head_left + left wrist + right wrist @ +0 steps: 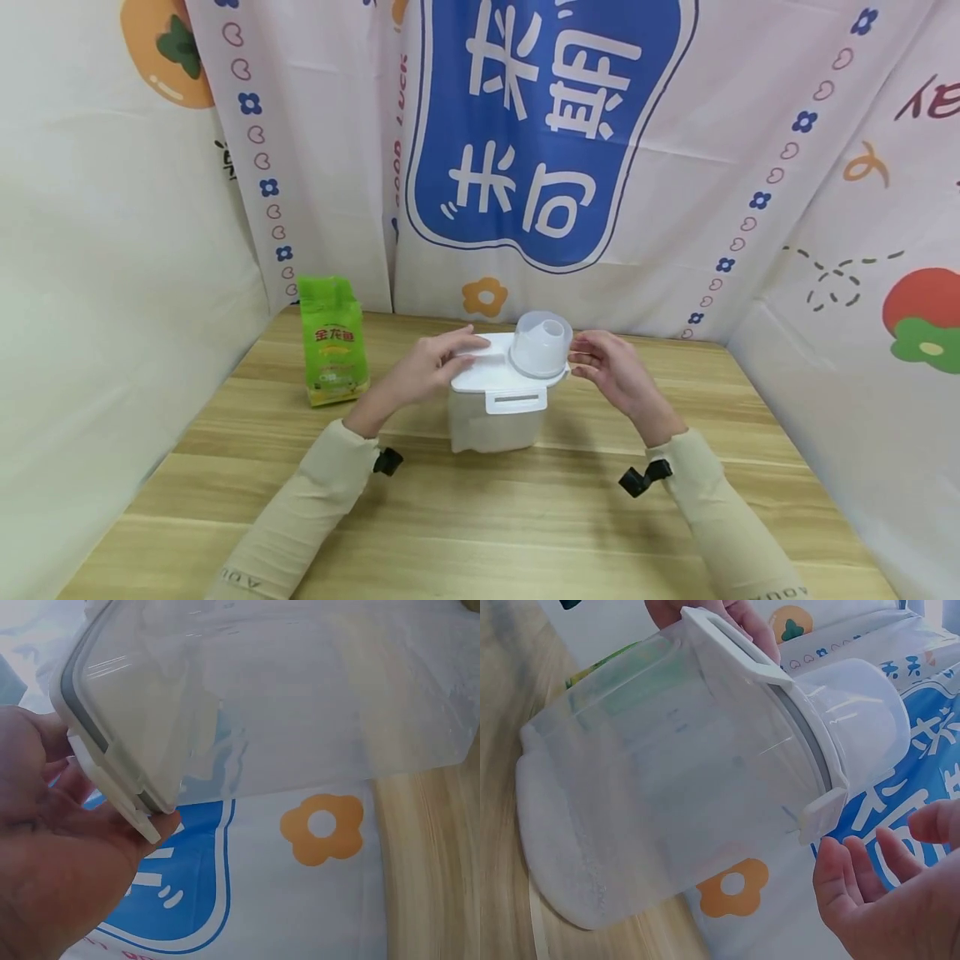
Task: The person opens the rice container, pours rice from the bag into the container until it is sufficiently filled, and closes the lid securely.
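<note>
Head view: the box (pixel 491 425) stands on the desk (pixel 480 533), lid (pixel 486 373) on; latching seems left to do. The left hand (pixel 423 368) touches the lid, fingers loosely spread; the right hand (pixel 618 377), half-curled, holds nothing beside a latch (pixel 823 814).

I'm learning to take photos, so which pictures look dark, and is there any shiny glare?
Head view: brightest, soft shadows on the wooden table; left wrist view: dim, pale glints on the storage container; right wrist view: also dim, faint shine on the clear cup.

Curtain (pixel 517 125) reads 未来可期 and GOOD LUCK, green bag (pixel 334 346) 金龙鱼.
</note>
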The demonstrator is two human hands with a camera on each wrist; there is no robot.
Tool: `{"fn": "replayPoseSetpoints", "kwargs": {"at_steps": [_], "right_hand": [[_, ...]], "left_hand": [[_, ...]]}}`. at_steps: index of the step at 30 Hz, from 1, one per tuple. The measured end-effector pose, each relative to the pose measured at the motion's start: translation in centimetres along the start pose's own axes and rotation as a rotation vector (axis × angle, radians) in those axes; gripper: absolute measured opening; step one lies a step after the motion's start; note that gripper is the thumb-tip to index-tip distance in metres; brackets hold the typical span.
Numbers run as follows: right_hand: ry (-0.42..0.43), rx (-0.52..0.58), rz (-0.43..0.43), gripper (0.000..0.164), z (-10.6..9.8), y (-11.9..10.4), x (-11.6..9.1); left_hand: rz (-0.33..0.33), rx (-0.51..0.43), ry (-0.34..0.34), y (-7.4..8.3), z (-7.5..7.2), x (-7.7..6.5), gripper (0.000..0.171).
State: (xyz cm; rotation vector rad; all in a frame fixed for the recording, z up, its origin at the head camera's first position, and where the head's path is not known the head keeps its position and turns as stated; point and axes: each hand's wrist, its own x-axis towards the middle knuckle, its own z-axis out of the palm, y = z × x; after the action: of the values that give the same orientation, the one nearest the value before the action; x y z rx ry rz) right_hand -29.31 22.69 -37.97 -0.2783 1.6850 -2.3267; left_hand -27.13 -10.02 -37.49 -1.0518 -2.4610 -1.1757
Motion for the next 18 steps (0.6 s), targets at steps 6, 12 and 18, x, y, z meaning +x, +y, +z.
{"fn": "replayPoseSetpoints", "kwargs": {"at_steps": [6, 12, 18], "right_hand": [[-0.038, -0.06, -0.009, 0.02, 0.1, 0.2, -0.2], [-0.02, -0.144, -0.005, 0.015, 0.3, 0.5, 0.0], [-0.032, -0.19, 0.008, 0.015, 0.3, 0.5, 0.1]], "left_hand": [[-0.06, -0.067, -0.067, -0.8, -0.9, 0.5, 0.03], [-0.049, -0.128, -0.111, -1.6, -1.0, 0.7, 0.03], [-0.086, -0.15, -0.118, -2.2, -1.3, 1.1, 0.029]]}}
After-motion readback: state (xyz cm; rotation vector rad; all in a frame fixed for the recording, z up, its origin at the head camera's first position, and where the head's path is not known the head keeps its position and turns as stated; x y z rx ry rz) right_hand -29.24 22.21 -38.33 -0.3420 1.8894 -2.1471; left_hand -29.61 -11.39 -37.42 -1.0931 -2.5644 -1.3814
